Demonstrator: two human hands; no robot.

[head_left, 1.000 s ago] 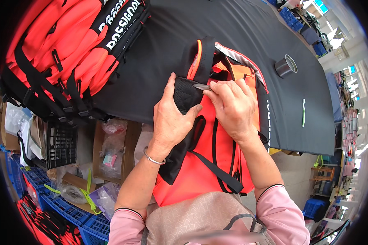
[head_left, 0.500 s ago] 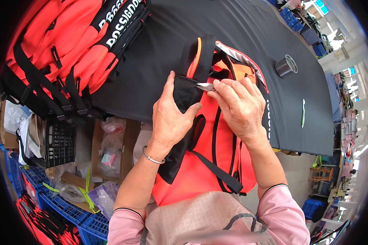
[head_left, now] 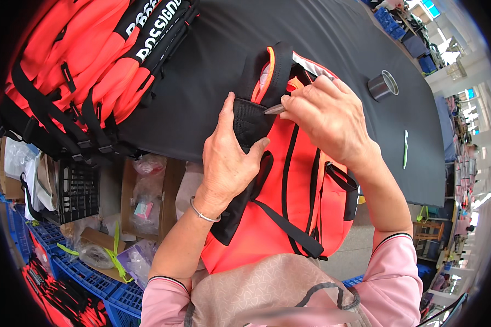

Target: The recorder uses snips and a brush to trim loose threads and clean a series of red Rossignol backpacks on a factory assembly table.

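Observation:
A red and black backpack (head_left: 235, 252) lies over the near edge of the table and toward my lap, its top part open. My left hand (head_left: 226, 161) grips the black padded shoulder strap (head_left: 248, 124) near its upper seam, thumb on one side and fingers on the other. Between the fingertips of my right hand (head_left: 333, 122) is a pair of small metal thread snips (head_left: 274, 109), mostly covered by the fingers. Its pointed tip rests at or just over the strap's seam, beside an orange-edged loop (head_left: 270, 71). Whether the blades touch thread is too small to tell.
Several red backpacks (head_left: 87, 65) are stacked at the far left of the black-covered table (head_left: 218, 65). A dark metal cup (head_left: 383, 86) and a green-and-white slim tool (head_left: 405, 150) lie to the right. Below left stand a black crate (head_left: 79, 188), cardboard boxes and blue crates (head_left: 84, 278).
My right hand has turned and its wrist and forearm have swung outward to the right, uncovering more of the backpack's side. The snips' tip stays by the seam. My left hand has hardly moved.

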